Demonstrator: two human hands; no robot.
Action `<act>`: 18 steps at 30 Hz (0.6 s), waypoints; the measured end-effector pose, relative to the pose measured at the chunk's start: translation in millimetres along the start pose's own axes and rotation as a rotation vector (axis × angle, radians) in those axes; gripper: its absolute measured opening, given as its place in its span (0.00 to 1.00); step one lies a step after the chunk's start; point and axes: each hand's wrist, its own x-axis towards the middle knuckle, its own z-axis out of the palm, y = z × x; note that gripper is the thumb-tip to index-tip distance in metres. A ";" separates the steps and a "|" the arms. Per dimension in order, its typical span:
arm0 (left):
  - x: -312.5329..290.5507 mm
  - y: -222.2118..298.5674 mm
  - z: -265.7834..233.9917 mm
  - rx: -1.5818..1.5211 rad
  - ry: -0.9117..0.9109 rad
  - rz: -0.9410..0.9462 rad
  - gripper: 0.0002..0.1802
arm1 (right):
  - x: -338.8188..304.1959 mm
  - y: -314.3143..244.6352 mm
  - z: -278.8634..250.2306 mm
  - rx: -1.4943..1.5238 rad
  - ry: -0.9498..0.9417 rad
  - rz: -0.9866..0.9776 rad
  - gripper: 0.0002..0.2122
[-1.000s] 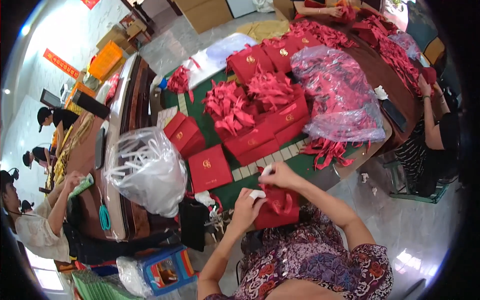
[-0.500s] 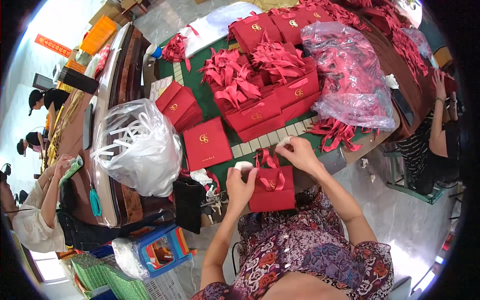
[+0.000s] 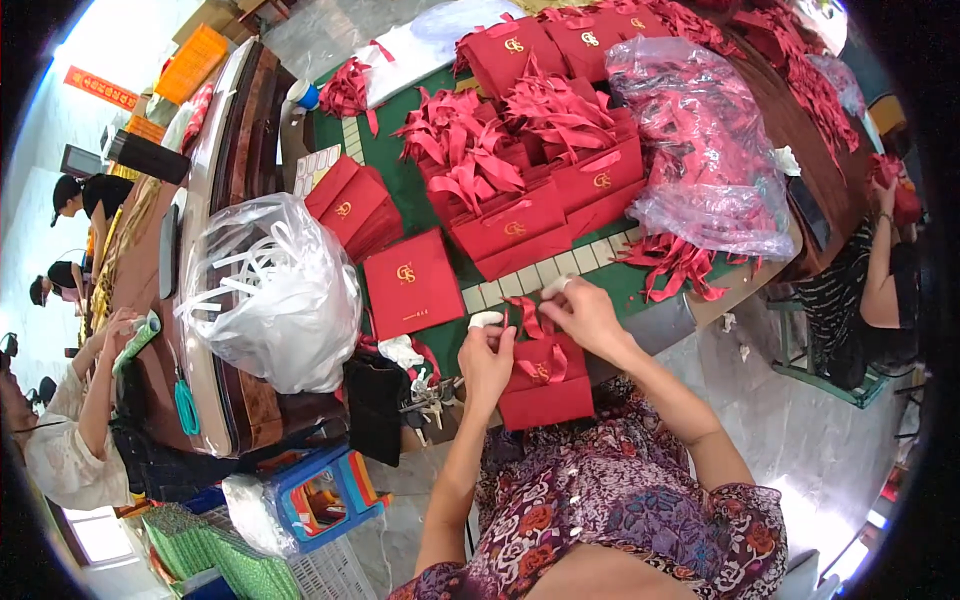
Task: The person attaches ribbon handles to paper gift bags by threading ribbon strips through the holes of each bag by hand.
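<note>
A small red paper gift bag (image 3: 545,397) lies at the table's near edge, right in front of me, with a red ribbon handle across its front. A loop of red ribbon (image 3: 530,318) rises from its top. My left hand (image 3: 487,362) is closed at the left of the bag, its fingertips pinching an end of the ribbon. On the other side, my right hand (image 3: 590,318) pinches the ribbon between thumb and fingers. White wraps cover a finger on each hand. A larger flat red bag (image 3: 413,285) with gold print lies beside my left hand.
Stacked red bags with ribbons (image 3: 510,225) stand beyond my hands. At right lies a clear plastic sack of ribbon (image 3: 700,150); at left, a clear bag of white straps (image 3: 280,300). Keys (image 3: 428,400) and a black pouch (image 3: 373,410) sit by my left forearm. Other people work at both sides.
My hands have drawn closer together over the bag's top, the right one moving left and down. The left hand's fingers have closed on the ribbon end. The bag has shifted slightly.
</note>
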 end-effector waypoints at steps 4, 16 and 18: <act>-11.6 13.2 -4.8 -0.098 0.059 -0.049 0.14 | -1.2 -3.4 -14.3 -0.040 0.014 0.106 0.11; -20.8 14.5 4.3 -0.153 0.103 0.010 0.12 | -7.3 -3.6 -10.8 0.284 0.006 0.160 0.07; -20.0 17.8 6.2 -0.174 0.129 0.012 0.11 | -11.1 -6.2 -12.5 0.447 0.005 0.171 0.07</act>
